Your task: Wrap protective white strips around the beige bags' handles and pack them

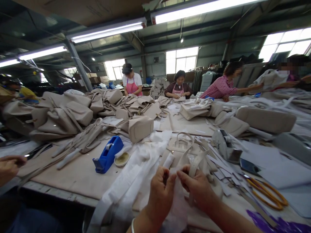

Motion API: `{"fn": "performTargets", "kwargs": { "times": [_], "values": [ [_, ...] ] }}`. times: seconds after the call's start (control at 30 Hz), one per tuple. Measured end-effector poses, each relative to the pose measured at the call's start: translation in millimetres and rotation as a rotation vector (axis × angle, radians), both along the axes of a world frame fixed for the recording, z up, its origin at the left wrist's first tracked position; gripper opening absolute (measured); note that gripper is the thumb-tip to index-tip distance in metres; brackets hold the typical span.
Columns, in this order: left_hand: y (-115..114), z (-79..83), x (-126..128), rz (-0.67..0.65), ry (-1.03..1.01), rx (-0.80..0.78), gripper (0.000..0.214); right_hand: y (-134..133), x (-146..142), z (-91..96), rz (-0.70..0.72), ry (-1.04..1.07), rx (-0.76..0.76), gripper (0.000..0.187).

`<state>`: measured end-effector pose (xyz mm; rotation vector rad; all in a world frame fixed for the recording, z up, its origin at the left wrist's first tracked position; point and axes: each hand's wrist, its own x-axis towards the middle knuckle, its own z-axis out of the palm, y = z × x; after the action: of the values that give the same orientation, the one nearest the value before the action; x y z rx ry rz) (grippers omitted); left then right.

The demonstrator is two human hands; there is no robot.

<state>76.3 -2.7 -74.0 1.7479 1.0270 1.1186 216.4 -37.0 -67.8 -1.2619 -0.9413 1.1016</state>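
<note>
My left hand (160,191) and my right hand (198,187) meet at the table's near edge, both with fingers pinched on a beige bag strap (195,161) wrapped in white tissue paper (178,207). The strap loops up from a flat beige handbag (181,145) lying just beyond my hands. Long strips of white wrapping paper (136,171) trail to the left of my left hand.
A blue tape dispenser (107,154) and a small round tin (121,159) sit to the left. Orange-handled scissors (267,191) and a phone (250,166) lie to the right. Piles of beige bags (65,116) cover the table. Another person's hand (9,166) is at far left; several workers stand across the table.
</note>
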Motion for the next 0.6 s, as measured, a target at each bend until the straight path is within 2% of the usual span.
{"fn": "performTargets", "kwargs": {
  "times": [0.13,0.23,0.33,0.43,0.6],
  "values": [
    [4.3,-7.1,-3.9,-0.112,-0.118,-0.107,0.059,-0.9,4.1,0.0,-0.022,0.172,0.021,0.035],
    [9.7,-6.3,-12.7,-0.160,-0.135,-0.065,0.074,-1.7,9.8,1.5,-0.101,0.217,0.038,0.035],
    [13.2,-0.5,-20.3,-0.181,-0.059,-0.006,0.062,-2.7,13.2,-2.0,-0.124,0.156,0.029,0.035],
    [13.9,8.2,-22.5,-0.198,-0.019,0.029,0.038,-5.6,11.5,-7.7,-0.048,0.003,0.035,0.032],
    [13.4,18.6,-21.6,-0.278,-0.050,-0.101,0.028,-8.2,5.3,-10.9,0.025,-0.074,0.044,0.034]
  ]
}}
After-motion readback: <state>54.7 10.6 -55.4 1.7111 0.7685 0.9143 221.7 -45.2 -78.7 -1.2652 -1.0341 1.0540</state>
